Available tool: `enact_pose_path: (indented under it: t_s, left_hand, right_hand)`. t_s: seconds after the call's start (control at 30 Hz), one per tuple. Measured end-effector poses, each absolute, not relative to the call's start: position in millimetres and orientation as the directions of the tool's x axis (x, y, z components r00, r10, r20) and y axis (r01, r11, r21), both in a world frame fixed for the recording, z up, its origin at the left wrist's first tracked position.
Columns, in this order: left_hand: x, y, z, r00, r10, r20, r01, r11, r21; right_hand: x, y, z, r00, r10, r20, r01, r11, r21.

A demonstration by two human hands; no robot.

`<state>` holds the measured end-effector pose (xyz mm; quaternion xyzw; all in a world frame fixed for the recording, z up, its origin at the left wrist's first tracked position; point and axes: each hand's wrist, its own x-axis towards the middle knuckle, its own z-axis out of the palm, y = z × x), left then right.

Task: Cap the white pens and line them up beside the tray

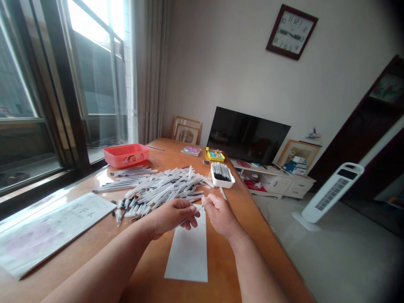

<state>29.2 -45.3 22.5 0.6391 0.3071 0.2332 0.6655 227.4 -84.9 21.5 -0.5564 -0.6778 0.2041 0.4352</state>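
My left hand (172, 216) is closed around a thin whitish pen (187, 218) that slants up to the right. At the pen's upper end, my right hand (219, 213) is closed with thumb and fingers pinched together; the small part between them is hidden. Both hands are above a white paper strip (187, 261) on the table. Just beyond them lies a loose pile of translucent pen barrels (168, 187), with black caps and thin refills along its near left side. Finished-looking pens (126, 181) lie in a bundle left of the pile.
A white tray (223, 183) of black-ended pens stands by the right edge of the wooden table (151, 277). Behind the pile are a red plastic basket (126, 155), a booklet (191, 150) and a yellow box (215, 155). A writing pad (53, 231) lies left.
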Motion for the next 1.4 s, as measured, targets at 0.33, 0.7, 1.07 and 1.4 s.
enact_pose_path:
  t_s: [0.33,0.7,1.07,1.4]
  left_hand:
    - [37.5,-45.8,19.6,0.579,0.809,0.102,0.074,-0.177,0.981]
    - [37.7,-47.6,15.6,0.653,0.756,0.036,0.216,-0.232,0.948]
    - [38.2,-46.1,11.2,0.619,0.781,0.08,0.277,-0.313,0.909]
    - [37.8,-46.2,12.9,0.6,0.777,0.189,0.398,-0.495,0.772]
  right_hand:
    - [224.1,-82.4,20.1,0.064,0.943,0.327,0.563,0.237,-0.791]
    - [227.1,-80.1,16.8,0.104,0.939,0.329,0.503,0.236,-0.831]
    - [223.5,-79.1,16.3,0.165,0.953,0.254,0.404,0.169,-0.899]
    - [225.6,-75.1,10.9,0.193,0.946,0.261,0.365,0.177,-0.914]
